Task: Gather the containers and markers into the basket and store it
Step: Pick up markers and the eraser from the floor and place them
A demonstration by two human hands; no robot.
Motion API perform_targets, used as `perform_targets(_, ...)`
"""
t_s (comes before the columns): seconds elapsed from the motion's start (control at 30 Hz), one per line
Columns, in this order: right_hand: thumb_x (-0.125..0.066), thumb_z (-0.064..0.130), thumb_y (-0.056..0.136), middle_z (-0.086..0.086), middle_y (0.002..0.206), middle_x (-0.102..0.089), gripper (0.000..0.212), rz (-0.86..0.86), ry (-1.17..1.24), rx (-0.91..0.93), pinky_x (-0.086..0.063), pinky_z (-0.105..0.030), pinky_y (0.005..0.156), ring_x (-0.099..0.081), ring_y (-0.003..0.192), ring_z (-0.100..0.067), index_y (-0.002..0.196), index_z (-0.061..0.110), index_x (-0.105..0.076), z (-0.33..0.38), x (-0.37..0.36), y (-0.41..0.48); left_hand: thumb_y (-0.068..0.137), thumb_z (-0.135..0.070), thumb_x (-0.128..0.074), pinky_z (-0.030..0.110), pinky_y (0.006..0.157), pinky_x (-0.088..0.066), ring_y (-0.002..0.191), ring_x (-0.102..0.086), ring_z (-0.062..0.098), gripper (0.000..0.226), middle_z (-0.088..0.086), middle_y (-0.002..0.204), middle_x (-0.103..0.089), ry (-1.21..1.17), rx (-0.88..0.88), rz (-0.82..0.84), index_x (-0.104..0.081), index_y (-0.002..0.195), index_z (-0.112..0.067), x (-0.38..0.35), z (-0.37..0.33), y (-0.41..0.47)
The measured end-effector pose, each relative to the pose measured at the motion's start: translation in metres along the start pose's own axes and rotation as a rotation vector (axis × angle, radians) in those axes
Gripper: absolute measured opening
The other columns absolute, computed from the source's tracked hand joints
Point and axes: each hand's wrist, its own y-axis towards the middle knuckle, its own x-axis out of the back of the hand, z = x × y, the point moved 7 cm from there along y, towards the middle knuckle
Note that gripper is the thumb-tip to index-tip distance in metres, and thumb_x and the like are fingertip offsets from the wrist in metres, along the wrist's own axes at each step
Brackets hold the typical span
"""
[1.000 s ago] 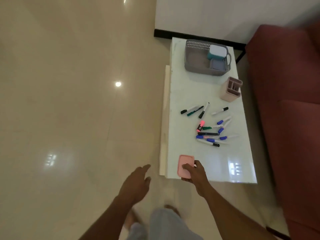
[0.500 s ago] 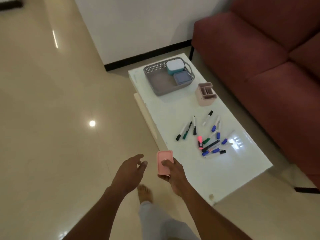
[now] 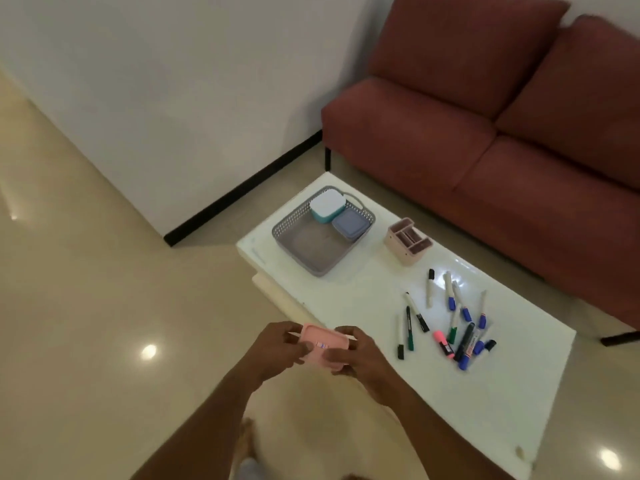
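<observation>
Hold: left hand (image 3: pixel 274 348) and right hand (image 3: pixel 363 355) both grip the small pink rectangular plastic container (image 3: pixel 322 345).
Advice: carry it level to the grey perforated plastic basket (image 3: pixel 311 249) at twelve o'clock and set it in the bare half.

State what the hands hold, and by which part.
Both hold the pink container: left hand at its left end, right hand at its right end.

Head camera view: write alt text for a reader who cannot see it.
The left hand and right hand hold a pink rectangular plastic container beside a glossy white table. On it stand a grey perforated basket holding two lidded containers, a pink divided pen holder and scattered markers.
</observation>
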Motion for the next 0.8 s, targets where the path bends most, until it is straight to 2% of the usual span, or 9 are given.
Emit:
perform_targets(0.13,-0.073,0.005,0.083,-0.023,0.11,-0.071,0.047,-0.232,0.431,0.065,-0.059,-0.034,0.078,-0.071,0.092,-0.03,0.125,0.006,-0.052,0.019,-0.009,0.025,0.089,-0.012,-0.069,0.041,0.082,-0.057,0.081,-0.071,0.028,0.033,0.017,0.099,-0.072,-0.092,0.018,0.065,-0.058,0.118,-0.004,0.038,-0.023,0.048)
perform_targets(0.27,-0.068,0.007,0.088,-0.02,0.11,-0.072,0.032,-0.376,0.631,0.077,-0.059,-0.033,0.083,-0.071,0.1,-0.033,0.118,0.0,-0.061,0.021,-0.034,0.047,0.09,-0.011,-0.066,0.044,0.081,-0.058,0.08,-0.071,0.028,0.036,0.021,0.102,-0.07,-0.06,0.076,0.148,-0.054,0.124,-0.007,0.045,-0.041,0.085)
perform_targets(0.37,-0.059,0.006,0.094,-0.023,0.111,-0.071,0.02,-0.443,0.76,0.089,-0.06,-0.032,0.078,-0.072,0.088,-0.027,0.11,-0.004,-0.067,0.028,-0.042,0.075,0.092,-0.015,-0.063,0.042,0.077,-0.059,0.082,-0.072,0.029,0.04,0.017,0.106,-0.071,0.051,0.086,0.189,-0.052,0.13,-0.007,0.047,-0.058,0.122)
perform_targets(0.5,-0.057,-0.002,0.094,-0.027,0.114,-0.068,0.017,-0.503,0.827,0.039,-0.057,-0.035,0.084,-0.07,0.086,-0.027,0.107,-0.009,-0.065,0.042,-0.03,0.138,0.091,-0.017,-0.064,0.036,0.071,-0.061,0.088,-0.072,0.03,0.041,0.016,0.11,-0.068,0.12,0.045,0.094,-0.053,0.128,-0.003,0.062,-0.085,0.19)
perform_targets(0.57,-0.054,-0.007,0.093,-0.027,0.113,-0.068,0.019,-0.521,0.841,-0.01,-0.056,-0.037,0.088,-0.069,0.089,-0.028,0.111,-0.009,-0.062,0.05,-0.024,0.173,0.092,-0.013,-0.06,0.042,0.076,-0.061,0.087,-0.07,0.032,0.033,0.016,0.106,-0.069,0.173,0.026,0.065,-0.059,0.122,-0.002,0.07,-0.094,0.225)
perform_targets(0.67,-0.052,-0.012,0.092,-0.022,0.1,-0.07,0.028,-0.553,0.848,-0.074,-0.053,-0.04,0.096,-0.069,0.09,-0.028,0.117,-0.002,-0.06,0.062,-0.021,0.211,0.088,-0.002,-0.057,0.047,0.082,-0.059,0.09,-0.068,0.029,0.03,0.015,0.107,-0.069,0.249,0.031,0.079,-0.063,0.118,-0.003,0.078,-0.096,0.272)
perform_targets(0.73,-0.052,-0.014,0.089,-0.025,0.104,-0.07,0.033,-0.601,0.837,-0.079,-0.056,-0.038,0.092,-0.068,0.091,-0.029,0.118,0.001,-0.06,0.071,-0.013,0.241,0.083,0.005,-0.057,0.044,0.086,-0.058,0.095,-0.067,0.026,0.035,0.01,0.109,-0.07,0.3,0.011,0.079,-0.065,0.115,-0.007,0.08,-0.095,0.307)
perform_targets(0.8,-0.054,-0.013,0.086,-0.026,0.107,-0.069,0.031,-0.667,0.783,-0.057,-0.058,-0.032,0.077,-0.066,0.086,-0.028,0.112,0.004,-0.061,0.082,-0.002,0.274,0.081,0.009,-0.053,0.038,0.086,-0.057,0.097,-0.066,0.024,0.038,0.009,0.109,-0.072,0.327,-0.007,0.096,-0.068,0.112,-0.005,0.078,-0.091,0.345)
